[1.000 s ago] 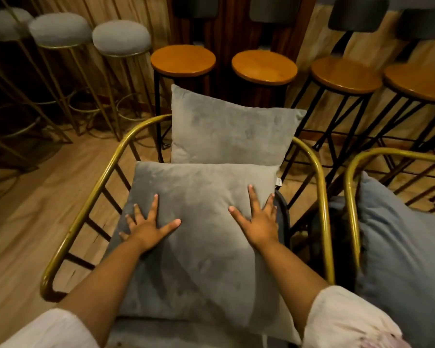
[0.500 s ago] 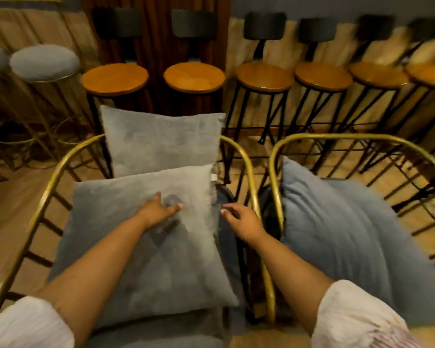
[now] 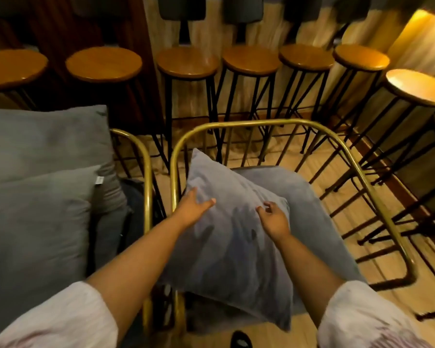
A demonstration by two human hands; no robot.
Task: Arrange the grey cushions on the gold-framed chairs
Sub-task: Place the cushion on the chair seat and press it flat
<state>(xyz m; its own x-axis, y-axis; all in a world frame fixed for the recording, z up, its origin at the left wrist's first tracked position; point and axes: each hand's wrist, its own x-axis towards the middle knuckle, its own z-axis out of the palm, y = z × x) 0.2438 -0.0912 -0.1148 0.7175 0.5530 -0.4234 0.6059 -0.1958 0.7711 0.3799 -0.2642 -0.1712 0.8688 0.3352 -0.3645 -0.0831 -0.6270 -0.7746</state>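
Both hands are over the loose grey cushion (image 3: pixel 226 237) on the right-hand gold-framed chair (image 3: pixel 357 156). The left hand (image 3: pixel 194 209) lies flat with fingers spread against the cushion's left face, thumb pointing inward, gripping nothing. The right hand (image 3: pixel 274 219) is loosely curled, fingertips just above or barely touching the fabric; I cannot tell which, and it is not closed on anything. That cushion sits skewed, one corner poking up toward the back rail at the far left and its near corner hanging past the front of the seat, lying across a second grey cushion (image 3: pixel 299 194) that rests flat on the seat beneath it. Just beside it to the left stands the other gold-framed chair (image 3: pixel 146 172), where two grey cushions look settled, one upright (image 3: pixel 45 139) against the back and one flat (image 3: pixel 35 222) in front. Beyond both chairs a row of wooden-topped bar stools (image 3: pixel 249 61) stands on the wooden floor (image 3: pixel 332 204). The likely trouble is the overhang: with neither hand holding the cushion, a push from the flat left hand could slide it off the front edge onto the floor. Propping it against the open-barred back also risks it tipping forward again or sagging between the bars, since the soft filling gives little stiffness.
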